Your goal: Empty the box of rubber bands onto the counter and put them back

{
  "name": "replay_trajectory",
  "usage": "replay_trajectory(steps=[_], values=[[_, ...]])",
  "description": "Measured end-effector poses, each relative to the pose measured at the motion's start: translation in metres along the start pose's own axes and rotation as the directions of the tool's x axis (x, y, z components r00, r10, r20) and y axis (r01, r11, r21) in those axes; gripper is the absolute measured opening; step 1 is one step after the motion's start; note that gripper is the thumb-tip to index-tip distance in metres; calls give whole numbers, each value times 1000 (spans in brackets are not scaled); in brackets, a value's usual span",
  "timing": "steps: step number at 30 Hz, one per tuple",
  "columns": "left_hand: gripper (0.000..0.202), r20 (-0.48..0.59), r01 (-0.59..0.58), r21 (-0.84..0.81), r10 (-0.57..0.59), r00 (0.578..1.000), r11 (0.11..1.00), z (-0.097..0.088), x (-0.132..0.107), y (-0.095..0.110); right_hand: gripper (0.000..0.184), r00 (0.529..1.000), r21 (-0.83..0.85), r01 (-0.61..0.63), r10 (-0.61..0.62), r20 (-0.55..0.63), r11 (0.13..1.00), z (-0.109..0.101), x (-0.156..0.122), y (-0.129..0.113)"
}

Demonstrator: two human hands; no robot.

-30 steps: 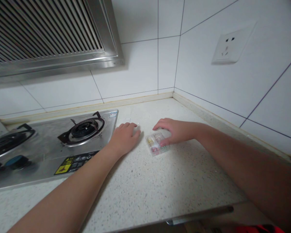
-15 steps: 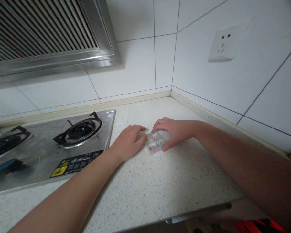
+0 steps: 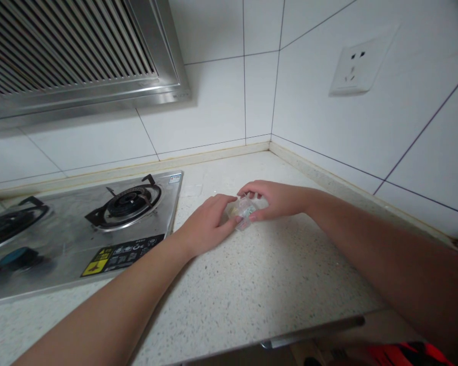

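A small clear plastic box [image 3: 243, 209] with yellow, green and reddish bits showing through it sits between my two hands on the speckled counter. My left hand [image 3: 209, 219] grips its left side, with the thumb at the near edge and the fingers at the far one. From the right, my right hand [image 3: 269, 201] holds it between thumb and bent fingers. Fingers cover part of the box, and I cannot tell whether it is slightly raised off the counter.
Left of my hands is a steel gas stove [image 3: 68, 239] with two burners, under a slatted range hood [image 3: 164, 91]. White tiled walls meet in the corner behind, with a wall socket [image 3: 354, 68] at right. A drawer handle [image 3: 313, 333] runs below the counter's front edge.
Both hands have closed in on the plastic box. It has shifted slightly away from me and looks turned or tilted, with less of its top face showing.
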State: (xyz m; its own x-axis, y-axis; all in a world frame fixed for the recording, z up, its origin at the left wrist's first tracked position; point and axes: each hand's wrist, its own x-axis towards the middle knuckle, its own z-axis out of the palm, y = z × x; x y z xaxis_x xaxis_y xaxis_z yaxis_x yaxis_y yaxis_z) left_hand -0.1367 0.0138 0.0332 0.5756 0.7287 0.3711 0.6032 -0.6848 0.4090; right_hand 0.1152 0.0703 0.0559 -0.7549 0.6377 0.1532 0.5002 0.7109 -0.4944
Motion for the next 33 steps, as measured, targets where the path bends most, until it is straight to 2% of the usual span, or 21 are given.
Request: replay_trajectory(steps=[8, 12, 16, 22, 29, 33], values=[[55, -2, -45, 18, 45, 999, 999, 3, 1, -6, 77, 995, 68, -25, 31, -94, 997, 0, 0, 4], [60, 19, -28, 67, 26, 999, 997, 5, 0, -11, 83, 990, 91, -48, 60, -128, 995, 2, 0, 10], [61, 38, -20, 126, 16, 999, 992, 6, 0, -13, 83, 982, 125, -16, 39, -185, 992, 4, -1, 18], [53, 84, -41, 189, 25, 996, 981, 7, -1, -13, 78, 975, 69, -16, 30, -218, 997, 4, 1, 24], [48, 117, -81, 193, 59, 991, 978, 8, -2, -17, 76, 973, -35, 61, -68, -220, 997, 0, 1, 25], [45, 124, -87, 196, 64, 990, 977, 8, 0, -17, 78, 977, -13, 44, -46, -210, 999, 2, 0, 23]])
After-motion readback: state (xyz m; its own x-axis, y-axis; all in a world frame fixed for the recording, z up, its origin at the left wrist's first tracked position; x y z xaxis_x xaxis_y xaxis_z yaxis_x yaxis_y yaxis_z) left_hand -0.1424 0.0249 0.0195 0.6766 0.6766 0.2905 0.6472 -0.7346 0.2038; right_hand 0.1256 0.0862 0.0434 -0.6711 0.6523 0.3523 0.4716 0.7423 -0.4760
